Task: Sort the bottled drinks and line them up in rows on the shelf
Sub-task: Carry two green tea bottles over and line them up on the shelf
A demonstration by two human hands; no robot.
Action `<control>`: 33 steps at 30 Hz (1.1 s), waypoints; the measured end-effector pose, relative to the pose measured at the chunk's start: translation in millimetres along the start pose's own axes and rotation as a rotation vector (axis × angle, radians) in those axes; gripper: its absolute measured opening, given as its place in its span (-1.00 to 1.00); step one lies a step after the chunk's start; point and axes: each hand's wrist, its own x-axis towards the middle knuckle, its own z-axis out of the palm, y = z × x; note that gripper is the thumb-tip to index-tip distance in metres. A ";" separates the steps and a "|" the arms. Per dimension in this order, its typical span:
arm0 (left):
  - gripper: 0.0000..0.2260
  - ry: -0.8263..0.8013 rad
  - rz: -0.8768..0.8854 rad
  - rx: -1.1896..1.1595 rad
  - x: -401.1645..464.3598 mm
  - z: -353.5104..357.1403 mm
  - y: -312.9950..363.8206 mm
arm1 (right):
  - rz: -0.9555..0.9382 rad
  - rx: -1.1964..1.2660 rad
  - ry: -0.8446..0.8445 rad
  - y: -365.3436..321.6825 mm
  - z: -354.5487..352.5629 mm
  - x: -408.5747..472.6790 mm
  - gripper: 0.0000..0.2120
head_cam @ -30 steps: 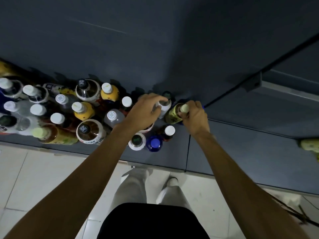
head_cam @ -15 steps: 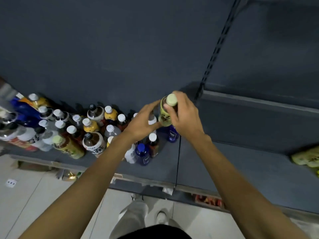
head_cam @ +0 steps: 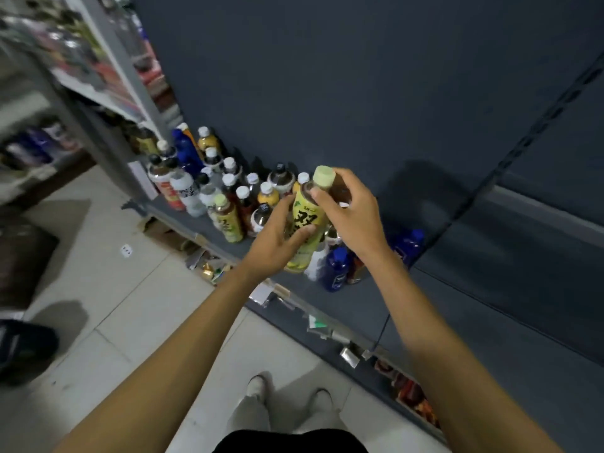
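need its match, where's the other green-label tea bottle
In the head view, the matching tea bottle stands on the shelf, left of both hands, at the cluster's front edge.

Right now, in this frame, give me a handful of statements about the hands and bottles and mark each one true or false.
1. Both hands hold the yellow-label tea bottle. True: the left hand wraps its body and the right hand has its grip near the neck.
2. The held bottle's cap is dark blue. False: its cap is pale green.
3. A second yellow-label bottle with a pale green cap stands on the shelf. True.
4. The dark blue bottle lies on the floor. False: it stands on the shelf, below the right wrist.
5. The shelf section to the right of the bottles is packed with bottles. False: no bottles show there.
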 end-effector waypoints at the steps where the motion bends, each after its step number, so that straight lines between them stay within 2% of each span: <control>1: -0.45 0.011 -0.036 -0.039 -8.9 -8.1 -5.5 | 0.044 0.026 -0.048 5.0 13.0 -2.9 -0.61; 4: -0.55 0.008 -0.148 -0.148 -34.2 -31.8 -24.7 | 0.201 0.073 -0.174 23.6 55.7 -18.3 -0.43; 7: -0.58 0.035 -0.274 -0.250 -60.6 -55.8 -47.8 | 0.326 0.134 -0.243 34.7 101.6 -32.2 -0.45; 9: -0.59 0.043 -0.333 -0.327 -75.3 -77.1 -65.0 | 0.336 0.127 -0.247 34.9 133.9 -35.7 -0.47; 11: -0.61 0.017 -0.385 -0.385 -86.4 -103.4 -80.6 | 0.358 0.129 -0.224 29.8 165.8 -36.7 -0.56; 16: -0.52 -0.014 -0.434 -0.444 -95.0 -173.3 -119.5 | 0.481 0.238 -0.200 6.6 236.9 -29.3 -0.67; 20: -0.57 0.004 -0.445 -0.487 -84.2 -204.6 -141.8 | 0.497 0.184 -0.196 6.8 272.3 -10.2 -0.71; 23: -0.62 0.027 -0.478 -0.498 -68.2 -223.8 -160.2 | 0.482 0.069 -0.214 10.7 286.7 22.3 -0.64; 25: -0.61 0.039 -0.490 -0.490 -53.5 -237.2 -174.7 | 0.525 0.081 -0.136 36.6 298.0 43.1 -0.68; 28: -0.57 0.070 -0.502 -0.484 -23.2 -257.7 -197.6 | 0.664 0.032 0.222 88.4 319.8 64.2 -0.63; 29: -0.56 0.064 -0.497 -0.481 -9.9 -263.1 -205.9 | 0.720 0.024 0.272 106.7 328.8 67.6 -0.66; 31: -0.53 0.027 -0.495 -0.472 19.3 -272.8 -220.4 | 0.769 0.041 0.235 138.0 353.1 72.2 -0.83; 32: -0.53 0.002 -0.507 -0.466 34.5 -277.0 -226.8 | 0.779 0.010 0.255 152.8 367.4 76.7 -0.83; 33: -0.53 -0.043 -0.519 -0.457 50.3 -279.7 -233.4 | 0.757 0.011 0.315 164.3 380.2 81.9 -0.74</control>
